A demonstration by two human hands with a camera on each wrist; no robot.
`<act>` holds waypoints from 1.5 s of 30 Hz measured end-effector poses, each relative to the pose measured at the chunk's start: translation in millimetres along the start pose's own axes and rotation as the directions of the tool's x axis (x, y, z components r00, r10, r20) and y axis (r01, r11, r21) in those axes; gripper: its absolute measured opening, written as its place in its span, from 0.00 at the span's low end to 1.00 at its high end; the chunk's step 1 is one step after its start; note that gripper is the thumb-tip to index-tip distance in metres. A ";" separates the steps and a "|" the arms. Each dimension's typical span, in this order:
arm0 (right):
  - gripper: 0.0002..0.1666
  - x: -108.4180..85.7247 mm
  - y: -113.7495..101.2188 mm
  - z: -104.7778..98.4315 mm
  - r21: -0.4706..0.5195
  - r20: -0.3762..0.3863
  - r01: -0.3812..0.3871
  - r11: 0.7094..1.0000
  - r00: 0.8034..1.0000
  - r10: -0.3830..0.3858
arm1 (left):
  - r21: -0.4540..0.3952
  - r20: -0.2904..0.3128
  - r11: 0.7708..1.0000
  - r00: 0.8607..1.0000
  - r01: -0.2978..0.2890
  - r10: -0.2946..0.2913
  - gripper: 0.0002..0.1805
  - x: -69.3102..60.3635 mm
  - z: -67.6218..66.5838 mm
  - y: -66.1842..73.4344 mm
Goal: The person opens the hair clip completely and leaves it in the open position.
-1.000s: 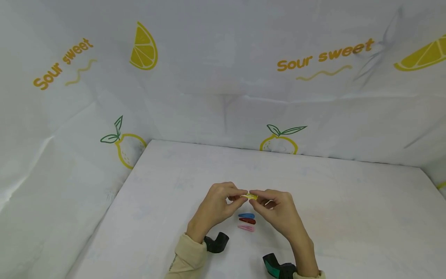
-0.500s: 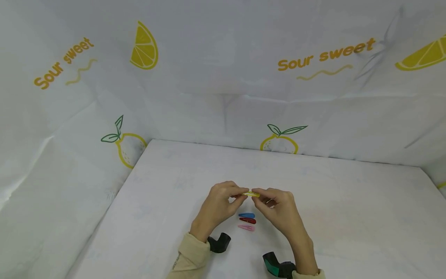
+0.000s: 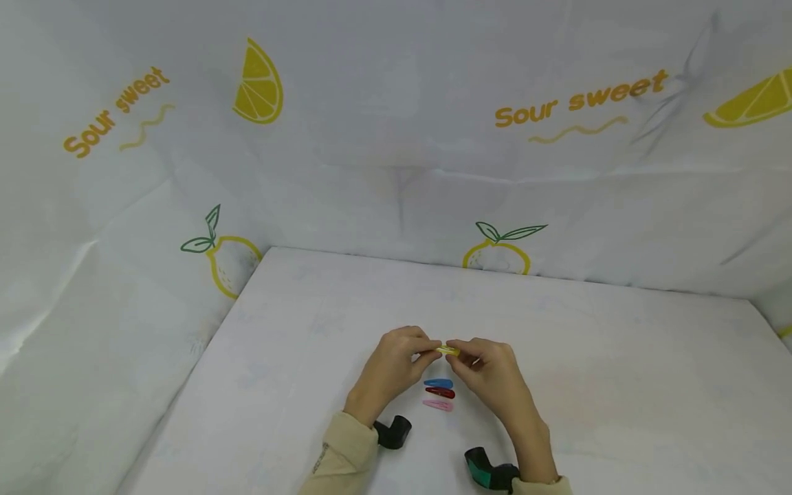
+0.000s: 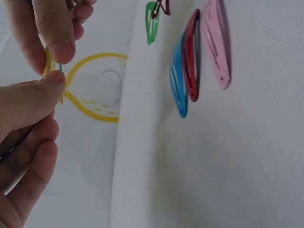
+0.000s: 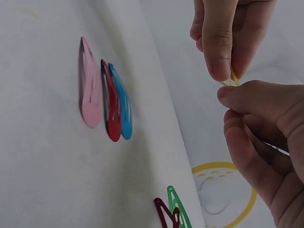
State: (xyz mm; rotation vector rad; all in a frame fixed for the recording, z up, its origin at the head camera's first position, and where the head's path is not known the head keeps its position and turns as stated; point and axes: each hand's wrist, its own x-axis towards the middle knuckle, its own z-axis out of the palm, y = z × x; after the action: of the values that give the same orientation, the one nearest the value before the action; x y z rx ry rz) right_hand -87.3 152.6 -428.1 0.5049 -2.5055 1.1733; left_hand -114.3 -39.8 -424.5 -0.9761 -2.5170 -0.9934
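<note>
Thumb and fingers of the left hand pinch one end of a small yellow hair clip, and those of the right hand pinch its other end. Most of the clip is covered by fingertips in the left wrist view. Just below the hands on the table, a blue clip, a red clip and a pink clip lie in a short stack of rows. A green clip and a dark red clip show in the right wrist view; the right hand hides them from the head view.
The white table meets a pale wall sheet printed with lemons at its back and left. Black wrist devices sit below both hands, by the beige sleeves.
Both hands have shifted slightly with the yellow clip, rising a little and then coming back down. The left forearm has moved a little to the right. The clips on the table have stayed put.
</note>
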 end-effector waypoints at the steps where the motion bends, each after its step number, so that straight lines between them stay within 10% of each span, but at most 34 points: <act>1: 0.12 -0.5 1.2 0.9 -0.018 0.003 -0.008 1.000 1.000 0.008 | 0.008 0.018 1.000 1.000 0.009 -0.009 0.09 0.5 1.7 -0.8; 18: 0.08 4.3 9.3 16.9 -0.272 0.036 -0.196 0.942 0.976 0.214 | 0.195 0.191 0.981 0.981 -0.005 -0.033 0.05 15.9 19.4 -18.7; 31: 0.07 7.7 9.9 24.5 -0.229 0.069 -0.329 0.916 0.933 0.353 | 0.305 0.202 0.952 0.978 -0.022 -0.042 0.04 19.1 24.4 -21.4; 45: 0.09 6.6 10.4 26.0 -0.196 0.071 -0.366 0.910 0.920 0.386 | 0.133 0.219 0.989 0.972 0.058 -0.086 0.06 17.1 29.1 -30.4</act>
State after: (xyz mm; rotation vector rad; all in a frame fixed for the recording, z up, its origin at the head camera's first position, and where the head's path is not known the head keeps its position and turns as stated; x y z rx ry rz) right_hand -101.5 137.4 -447.9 0.0337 -2.8567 1.0504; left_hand -147.4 -27.9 -453.3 -1.0165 -2.7794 -0.7703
